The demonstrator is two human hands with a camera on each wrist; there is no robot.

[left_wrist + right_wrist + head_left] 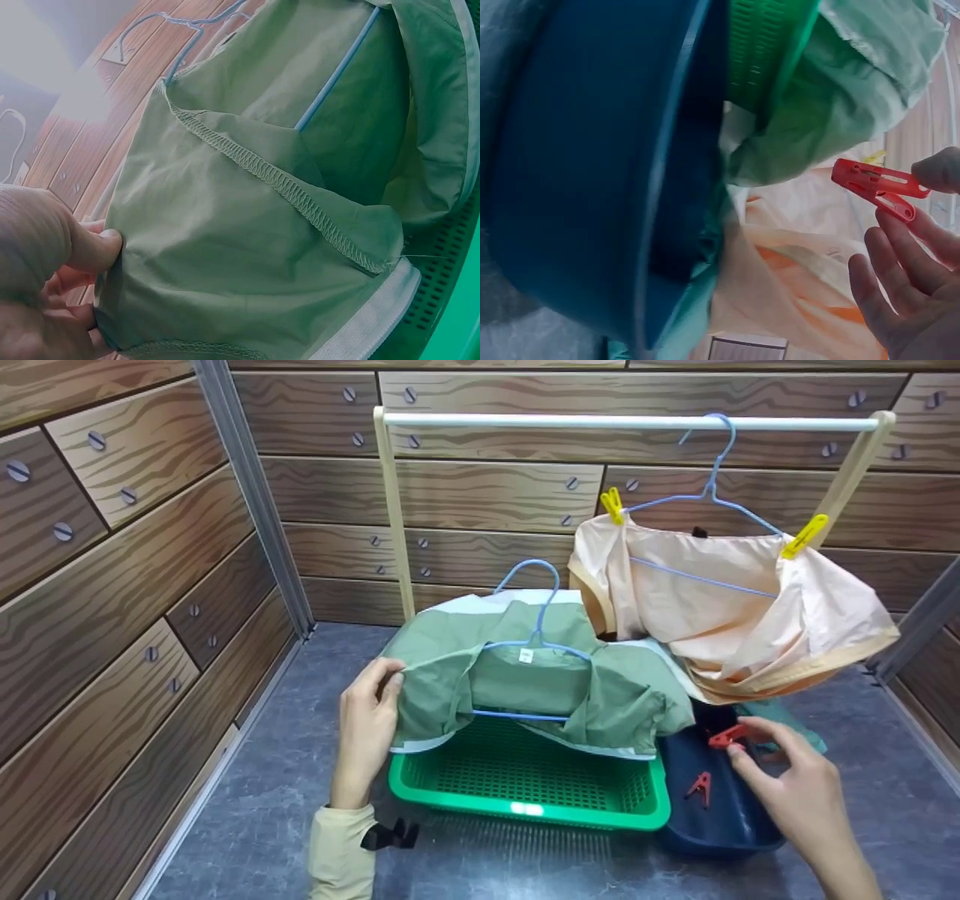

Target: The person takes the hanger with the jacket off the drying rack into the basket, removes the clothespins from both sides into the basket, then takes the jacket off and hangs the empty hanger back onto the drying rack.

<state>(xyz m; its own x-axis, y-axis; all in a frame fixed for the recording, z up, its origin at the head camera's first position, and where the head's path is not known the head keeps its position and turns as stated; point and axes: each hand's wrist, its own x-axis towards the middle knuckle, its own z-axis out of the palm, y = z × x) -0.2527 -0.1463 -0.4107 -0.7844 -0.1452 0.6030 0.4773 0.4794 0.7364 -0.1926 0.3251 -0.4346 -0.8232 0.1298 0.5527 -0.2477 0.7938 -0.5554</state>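
A green garment [435,682] with pale trim lies over the green basket [525,810], a blue hanger [536,641] inside its neck opening. My left hand [369,720] pinches the garment's left edge between thumb and fingers; the left wrist view shows the fabric [202,225] spread from that grip. Over the dark blue bin [720,832], my right hand [802,780] pinches a red clothespin [727,736] by its handle ends. In the right wrist view this clothespin [877,187] sits between thumb and fingertips. Another red clothespin [700,789] lies in the bin.
Behind stands a rack with a white rail [555,421]. From it hangs a peach garment [720,607] on a blue hanger, with yellow clothespins [805,537] at both shoulders. Teal cloth [787,724] lies by the bin. Wood-patterned panels [135,562] enclose the left and back.
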